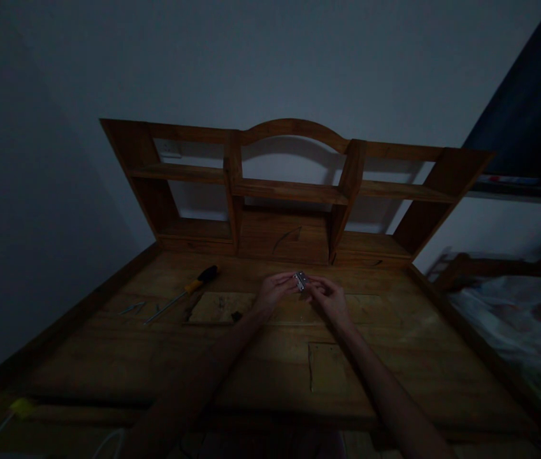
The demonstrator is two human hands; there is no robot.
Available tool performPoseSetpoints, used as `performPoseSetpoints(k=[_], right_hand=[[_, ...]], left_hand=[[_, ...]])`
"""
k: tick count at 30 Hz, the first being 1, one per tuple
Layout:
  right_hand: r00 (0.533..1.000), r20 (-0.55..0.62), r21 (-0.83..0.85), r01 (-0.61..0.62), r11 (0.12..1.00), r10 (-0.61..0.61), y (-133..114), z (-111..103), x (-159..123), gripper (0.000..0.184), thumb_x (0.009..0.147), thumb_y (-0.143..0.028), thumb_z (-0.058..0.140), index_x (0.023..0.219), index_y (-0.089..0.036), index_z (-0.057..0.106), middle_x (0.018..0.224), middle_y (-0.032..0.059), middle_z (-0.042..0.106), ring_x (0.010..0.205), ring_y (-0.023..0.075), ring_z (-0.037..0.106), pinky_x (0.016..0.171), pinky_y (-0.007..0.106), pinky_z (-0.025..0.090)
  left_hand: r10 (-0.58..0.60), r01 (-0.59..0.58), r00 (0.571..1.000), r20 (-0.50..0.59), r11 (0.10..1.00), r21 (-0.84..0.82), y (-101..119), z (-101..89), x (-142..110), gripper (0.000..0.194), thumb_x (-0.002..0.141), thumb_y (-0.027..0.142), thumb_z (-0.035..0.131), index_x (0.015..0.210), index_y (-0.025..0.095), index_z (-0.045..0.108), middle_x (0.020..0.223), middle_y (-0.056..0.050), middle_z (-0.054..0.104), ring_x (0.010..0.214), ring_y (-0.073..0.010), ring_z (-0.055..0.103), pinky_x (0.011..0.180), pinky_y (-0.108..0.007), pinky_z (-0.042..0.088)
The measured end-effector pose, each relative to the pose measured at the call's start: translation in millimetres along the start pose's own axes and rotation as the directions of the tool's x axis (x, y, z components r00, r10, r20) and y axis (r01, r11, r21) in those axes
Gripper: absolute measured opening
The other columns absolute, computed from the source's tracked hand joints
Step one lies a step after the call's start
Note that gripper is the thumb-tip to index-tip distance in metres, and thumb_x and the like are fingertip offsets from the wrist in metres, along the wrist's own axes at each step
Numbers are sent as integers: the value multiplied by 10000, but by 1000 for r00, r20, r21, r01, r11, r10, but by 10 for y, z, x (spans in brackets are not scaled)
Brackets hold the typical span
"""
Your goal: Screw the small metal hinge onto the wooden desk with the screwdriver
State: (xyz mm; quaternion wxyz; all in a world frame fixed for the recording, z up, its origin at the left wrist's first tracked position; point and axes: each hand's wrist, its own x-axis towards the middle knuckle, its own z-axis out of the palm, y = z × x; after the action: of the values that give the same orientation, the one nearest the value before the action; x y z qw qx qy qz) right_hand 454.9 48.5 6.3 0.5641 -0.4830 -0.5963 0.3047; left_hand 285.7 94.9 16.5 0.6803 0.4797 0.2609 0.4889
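Note:
A small silver metal hinge (301,280) with screw holes is held up between both hands over the wooden desk (251,376). My left hand (274,294) grips its left side with closed fingers. On the other side, my right hand (330,299) pinches the hinge's right edge. To the left lies a screwdriver (195,284) with a black and yellow handle, its shaft pointing toward the front left. Several screws (132,308) rest beside the screwdriver's tip.
A wooden shelf unit (294,191) stands along the desk's back edge against the wall. A worn, rough-edged patch (220,307) lies left of my hands, and a rectangular patch (330,366) nearer the front. Plastic bags (519,312) are at the right. The room is dim.

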Motion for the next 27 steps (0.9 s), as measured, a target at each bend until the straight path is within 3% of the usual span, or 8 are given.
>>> performPoseSetpoints(k=[3,5,8,12,19,23,27], right_hand=[[997,-8,-120,73,990,-74,-6,-26,-27,378,905,-419,589,1155,-151,678,860,83,706,644,163,653,595,265,519],[987,14,-213,161,964,-162,-36,-47,-50,326,926,-373,569,1177,-201,686,968,71,705,780,174,673,717,291,538],[946,94,-317,323,892,-309,-96,-71,-75,306,944,-279,539,1220,-258,669,1177,37,649,1047,173,624,940,309,487],[892,179,-397,452,798,-416,-139,-89,-89,358,955,-216,502,1285,-276,626,1303,24,568,1170,161,559,1011,297,450],[869,207,-450,493,745,-450,-160,-77,-102,399,961,-178,479,1328,-295,583,1329,19,535,1173,145,548,983,270,458],[889,112,-438,446,780,-445,-148,-42,-80,328,959,-174,483,1249,-236,624,1158,57,597,1069,148,578,941,278,468],[906,20,-412,393,822,-423,-115,-32,-55,219,948,-203,529,1120,-213,664,1016,38,644,927,141,607,838,263,484]], left_hand=[[15,-16,1000,8,1000,17,-28,-14,17,510,669,378,826,1067,87,695,1124,-166,660,1014,-270,656,981,-448,493],[24,-24,1000,-4,1000,20,-51,-26,31,500,663,375,828,1053,91,697,1111,-158,666,1000,-260,660,975,-439,498],[30,-30,999,-31,999,17,-73,-35,41,498,641,365,841,1033,92,700,1085,-146,676,967,-239,665,958,-416,510],[26,-26,998,-66,1000,2,-52,-12,21,501,608,336,860,1012,85,705,1048,-140,686,925,-220,669,946,-395,517],[35,-34,996,-81,999,14,12,38,-24,467,631,321,848,1009,85,708,1053,-145,683,927,-223,668,940,-396,521],[33,-32,998,-48,999,23,-14,17,-11,500,653,332,839,1062,82,698,1092,-154,672,954,-229,667,958,-401,511],[47,-47,999,-8,998,52,-70,-23,17,495,704,354,809,1093,76,683,1098,-161,669,953,-225,670,949,-395,517]])
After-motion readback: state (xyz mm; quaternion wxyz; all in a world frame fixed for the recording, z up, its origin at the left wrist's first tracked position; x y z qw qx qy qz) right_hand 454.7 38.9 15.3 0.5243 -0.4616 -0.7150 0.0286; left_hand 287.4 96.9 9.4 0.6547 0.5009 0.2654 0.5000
